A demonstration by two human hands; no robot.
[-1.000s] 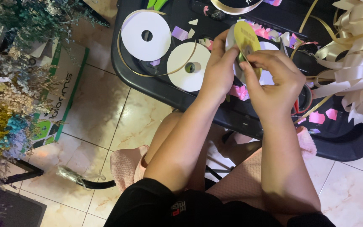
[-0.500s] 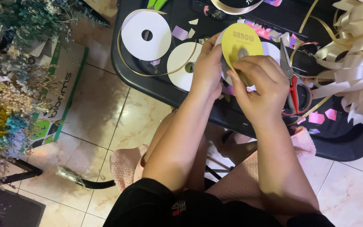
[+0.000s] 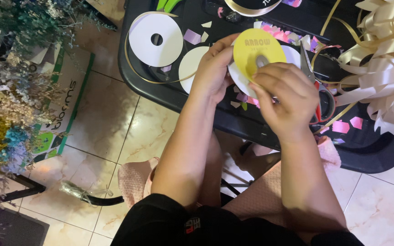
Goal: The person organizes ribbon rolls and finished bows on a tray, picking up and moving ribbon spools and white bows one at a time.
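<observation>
Both my hands hold a ribbon spool with a round yellow face (image 3: 257, 52) over the black table (image 3: 215, 116). My left hand (image 3: 215, 73) grips its left edge from behind. My right hand (image 3: 281, 95) covers its lower right part, fingertips near the centre hole. A white spool disc (image 3: 156, 40) with a loose gold ribbon loop lies to the left, and a cream disc (image 3: 190, 66) sits partly hidden behind my left hand. Scissors with a red handle (image 3: 318, 93) lie just right of my right hand.
A big cream ribbon bow (image 3: 381, 64) fills the table's right side. Pink and purple paper scraps (image 3: 343, 125) are scattered on the table. Dried flower bunches (image 3: 5, 123) and a printed carton stand on the tiled floor at the left.
The spool has turned from nearly edge-on to face the camera with its yellow side. My right hand slid down over its lower right part. Both hands stayed over the table.
</observation>
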